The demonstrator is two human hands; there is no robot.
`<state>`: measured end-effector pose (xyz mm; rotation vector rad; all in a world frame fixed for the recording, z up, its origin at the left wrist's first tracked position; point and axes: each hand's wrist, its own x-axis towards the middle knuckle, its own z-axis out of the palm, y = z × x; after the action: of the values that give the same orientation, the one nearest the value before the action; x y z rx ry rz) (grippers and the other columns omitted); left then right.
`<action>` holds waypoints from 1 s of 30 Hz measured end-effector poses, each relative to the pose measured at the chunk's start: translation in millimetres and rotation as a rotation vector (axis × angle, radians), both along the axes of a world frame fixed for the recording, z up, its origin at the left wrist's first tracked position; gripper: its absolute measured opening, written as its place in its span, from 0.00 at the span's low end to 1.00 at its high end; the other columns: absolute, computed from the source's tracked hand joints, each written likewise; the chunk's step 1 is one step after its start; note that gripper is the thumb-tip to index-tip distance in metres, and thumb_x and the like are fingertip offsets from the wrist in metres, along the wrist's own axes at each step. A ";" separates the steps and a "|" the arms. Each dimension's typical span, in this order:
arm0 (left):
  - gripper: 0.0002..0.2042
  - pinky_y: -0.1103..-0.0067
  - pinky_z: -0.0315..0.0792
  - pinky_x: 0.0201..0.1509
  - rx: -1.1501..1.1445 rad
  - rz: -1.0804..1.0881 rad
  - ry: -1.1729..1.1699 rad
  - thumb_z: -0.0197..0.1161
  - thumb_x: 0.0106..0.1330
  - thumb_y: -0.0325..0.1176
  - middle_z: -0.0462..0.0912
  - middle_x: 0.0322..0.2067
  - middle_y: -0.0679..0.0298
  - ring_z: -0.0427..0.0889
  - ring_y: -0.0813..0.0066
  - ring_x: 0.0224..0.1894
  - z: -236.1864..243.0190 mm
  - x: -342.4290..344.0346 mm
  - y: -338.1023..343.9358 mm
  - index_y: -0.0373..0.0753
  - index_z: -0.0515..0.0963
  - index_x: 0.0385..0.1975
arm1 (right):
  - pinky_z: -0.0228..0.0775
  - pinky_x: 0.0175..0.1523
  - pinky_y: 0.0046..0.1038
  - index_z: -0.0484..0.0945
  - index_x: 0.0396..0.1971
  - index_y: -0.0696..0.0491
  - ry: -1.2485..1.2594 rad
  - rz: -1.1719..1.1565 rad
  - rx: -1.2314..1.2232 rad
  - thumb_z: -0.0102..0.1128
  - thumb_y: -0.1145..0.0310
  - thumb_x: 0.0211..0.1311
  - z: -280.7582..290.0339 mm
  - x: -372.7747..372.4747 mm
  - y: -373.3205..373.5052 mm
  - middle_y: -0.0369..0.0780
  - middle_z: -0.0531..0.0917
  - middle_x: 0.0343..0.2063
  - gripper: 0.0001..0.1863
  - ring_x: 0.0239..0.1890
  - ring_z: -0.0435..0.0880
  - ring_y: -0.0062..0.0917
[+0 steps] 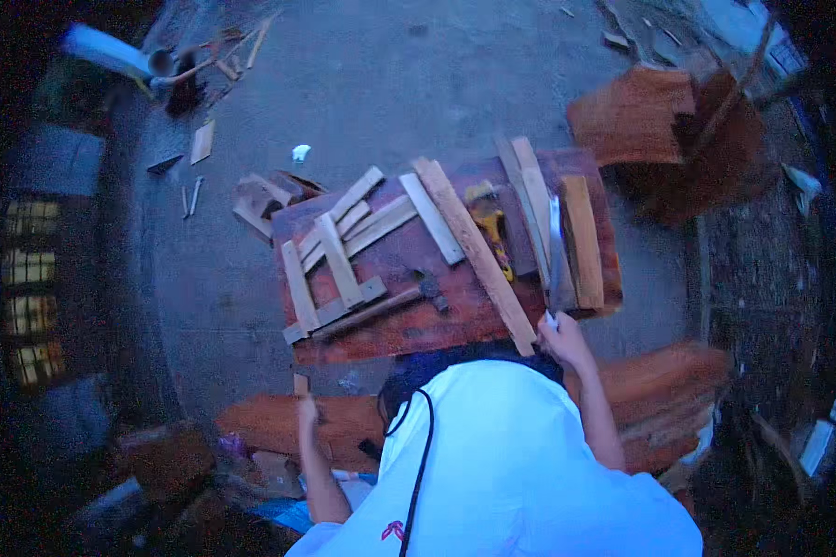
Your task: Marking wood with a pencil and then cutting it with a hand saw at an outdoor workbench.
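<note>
The right hand (564,338) is closed around the white handle of a long-bladed tool (555,243), whose blade extends over the right part of the reddish wooden table (395,339), beside a brown board (581,243). The left hand (308,411), blurred, is closed on a short wooden piece (301,382) near the table's lower-left edge. A small red mark (393,530) on the white shirt (502,446) is illegible.
</note>
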<state>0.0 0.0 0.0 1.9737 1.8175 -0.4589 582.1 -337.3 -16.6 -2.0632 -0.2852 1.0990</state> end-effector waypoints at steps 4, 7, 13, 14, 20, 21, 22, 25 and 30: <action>0.22 0.63 0.73 0.36 0.515 -0.076 -0.336 0.55 0.71 0.45 0.80 0.23 0.51 0.82 0.59 0.29 31.7 139.6 98.1 0.28 0.81 0.29 | 0.74 0.28 0.29 0.76 0.37 0.56 -0.193 -0.019 -0.067 0.56 0.63 0.71 0.4 8.6 -12.6 0.39 0.83 0.22 0.11 0.22 0.83 0.24; 0.14 0.70 0.74 0.40 0.421 -0.020 -0.600 0.59 0.70 0.38 0.84 0.31 0.54 0.82 0.68 0.33 78.8 243.3 124.2 0.31 0.80 0.38 | 0.74 0.26 0.28 0.74 0.38 0.56 -0.058 -0.059 0.002 0.53 0.65 0.72 -16.1 12.2 -10.7 0.38 0.82 0.23 0.09 0.21 0.83 0.24; 0.17 0.62 0.73 0.58 0.550 -0.526 -0.708 0.61 0.67 0.40 0.82 0.49 0.46 0.80 0.48 0.53 18.8 401.7 182.9 0.36 0.80 0.50 | 0.72 0.22 0.25 0.73 0.40 0.56 -0.005 -0.137 0.000 0.48 0.67 0.74 6.2 5.5 9.5 0.37 0.81 0.24 0.08 0.18 0.81 0.22; 0.19 0.61 0.71 0.59 0.590 -0.629 -0.623 0.61 0.66 0.41 0.80 0.51 0.46 0.79 0.48 0.54 4.0 410.1 197.0 0.36 0.79 0.52 | 0.72 0.22 0.25 0.73 0.40 0.56 -0.008 -0.139 0.005 0.48 0.67 0.74 3.7 5.4 10.9 0.37 0.81 0.24 0.08 0.18 0.81 0.22; 0.21 0.60 0.74 0.55 0.368 -0.843 -0.452 0.65 0.62 0.42 0.81 0.46 0.46 0.80 0.45 0.50 -12.7 458.5 204.3 0.33 0.78 0.50 | 0.70 0.21 0.24 0.73 0.40 0.54 -0.187 -0.129 0.057 0.48 0.67 0.74 -33.1 -3.0 -12.2 0.35 0.79 0.23 0.07 0.17 0.79 0.19; 0.21 0.60 0.74 0.54 0.321 -0.811 -0.453 0.65 0.62 0.42 0.81 0.45 0.45 0.80 0.45 0.49 -14.3 453.9 206.3 0.33 0.78 0.48 | 0.70 0.21 0.24 0.73 0.40 0.53 -0.095 -0.184 0.080 0.48 0.68 0.75 -20.5 -6.6 -5.6 0.35 0.79 0.23 0.06 0.17 0.79 0.19; 0.17 0.59 0.75 0.50 0.436 -0.879 -0.564 0.66 0.62 0.40 0.82 0.41 0.44 0.81 0.44 0.45 -11.8 457.6 200.8 0.32 0.78 0.41 | 0.70 0.22 0.23 0.73 0.40 0.53 -0.007 -0.249 0.095 0.48 0.68 0.75 -12.2 -9.4 -4.7 0.35 0.79 0.23 0.06 0.17 0.78 0.18; 0.14 0.57 0.75 0.45 0.337 -0.682 -0.587 0.66 0.63 0.37 0.83 0.36 0.45 0.82 0.42 0.41 8.0 476.4 175.2 0.33 0.75 0.39 | 0.69 0.22 0.23 0.72 0.40 0.53 0.010 -0.305 0.129 0.47 0.70 0.75 -6.8 -15.7 -7.0 0.35 0.79 0.23 0.05 0.17 0.78 0.18; 0.10 0.57 0.73 0.38 0.389 -0.654 -0.688 0.60 0.69 0.34 0.82 0.31 0.48 0.82 0.41 0.36 22.5 479.8 185.4 0.35 0.71 0.40 | 0.69 0.22 0.23 0.71 0.41 0.53 0.033 -0.302 0.146 0.45 0.72 0.73 -10.0 -17.3 -0.2 0.35 0.78 0.23 0.05 0.17 0.76 0.17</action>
<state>479.8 185.4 22.5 2.5405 0.8586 0.4056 564.7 -337.5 -26.6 -1.8825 -0.0332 0.9002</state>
